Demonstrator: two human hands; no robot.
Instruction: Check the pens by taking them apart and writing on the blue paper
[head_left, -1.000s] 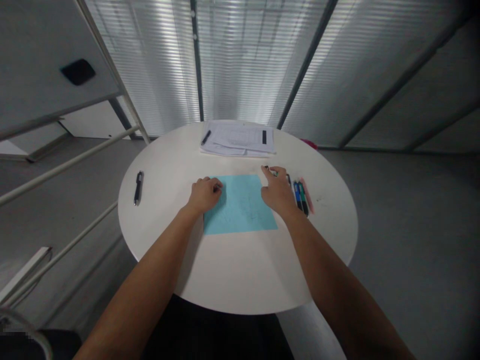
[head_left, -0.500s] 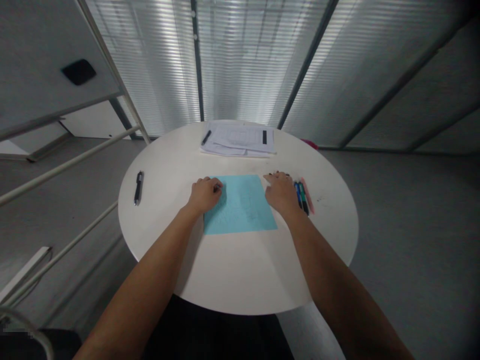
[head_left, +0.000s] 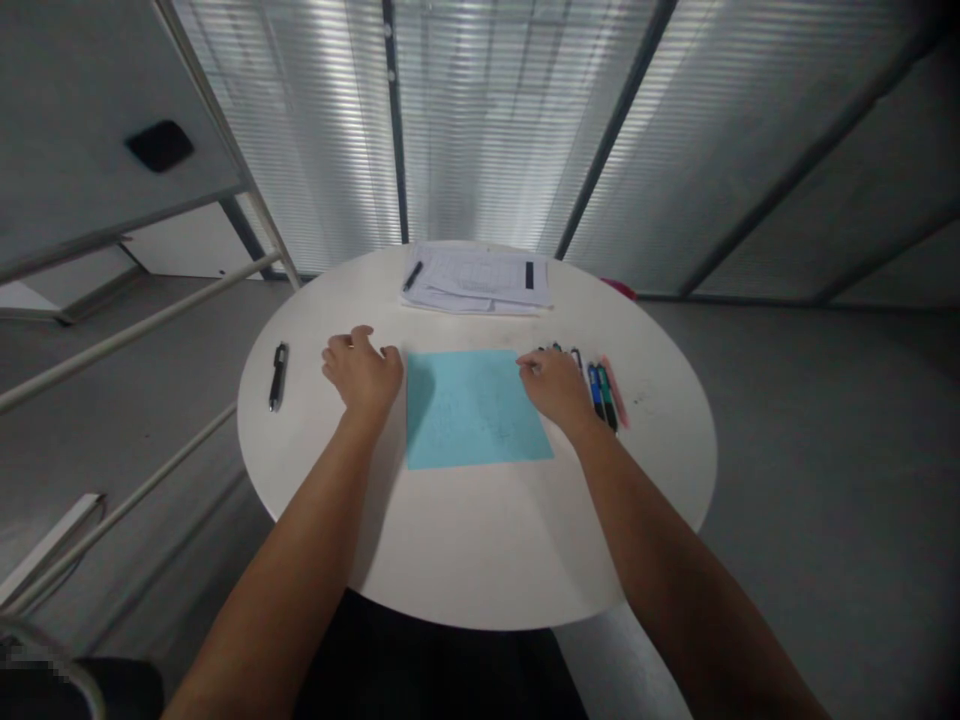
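Note:
A blue sheet of paper (head_left: 476, 415) lies flat on the white table, with faint marks on it. My left hand (head_left: 363, 372) is just off the sheet's left edge, its fingers spread and nothing in them. At the sheet's top right corner is my right hand (head_left: 555, 385), fingers bent and thumb and forefinger drawn together on the paper's edge. How firmly they grip it I cannot tell. Several pens lie close to that hand, among them a blue pen (head_left: 595, 388) and a green pen (head_left: 607, 395); others are partly hidden behind it.
A stack of printed papers (head_left: 472, 278) sits at the table's far side with a dark pen (head_left: 412, 275) on it. Another black pen (head_left: 277, 376) lies at the left. The round table (head_left: 480, 540) has a white frame (head_left: 150, 300) standing to its left.
My left hand has moved left off the blue sheet, and its curled fingers have opened. My right hand has shifted slightly left onto the paper's corner, uncovering more of the pens.

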